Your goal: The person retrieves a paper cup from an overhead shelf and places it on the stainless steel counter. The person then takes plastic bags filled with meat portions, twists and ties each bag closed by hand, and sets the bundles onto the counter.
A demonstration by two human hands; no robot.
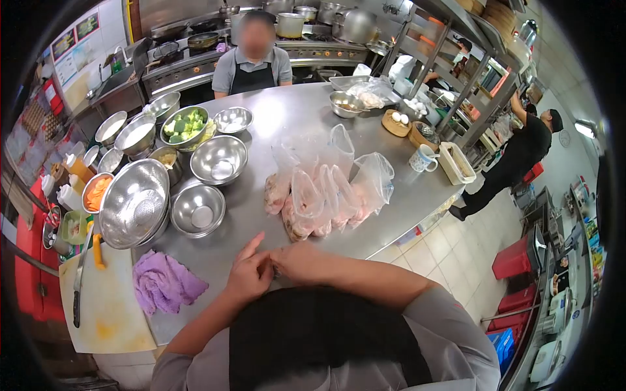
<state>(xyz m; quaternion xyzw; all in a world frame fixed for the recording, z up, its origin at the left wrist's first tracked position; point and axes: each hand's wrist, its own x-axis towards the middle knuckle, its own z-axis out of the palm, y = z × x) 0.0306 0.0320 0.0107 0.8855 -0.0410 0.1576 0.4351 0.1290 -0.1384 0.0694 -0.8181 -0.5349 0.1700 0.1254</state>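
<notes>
My left hand (250, 272) and my right hand (301, 262) meet at the steel table's near edge, in front of my black apron. The left one has a finger stretched out while others are bent against the right one. The fingers of my right hand are curled, and whether something small is between them is hidden. Just beyond them lie several clear plastic bags of pale raw meat (326, 195). To the left sit a purple cloth (166, 281) and an empty steel bowl (198, 210).
A cutting board (107, 313) with a long knife (83, 277) lies at the left. Steel bowls, one with broccoli (186, 126), and a colander (135, 203) stand behind. A mug (424, 159) is at the right. One person (253, 55) faces me across the steel table (261, 153); others are at the right.
</notes>
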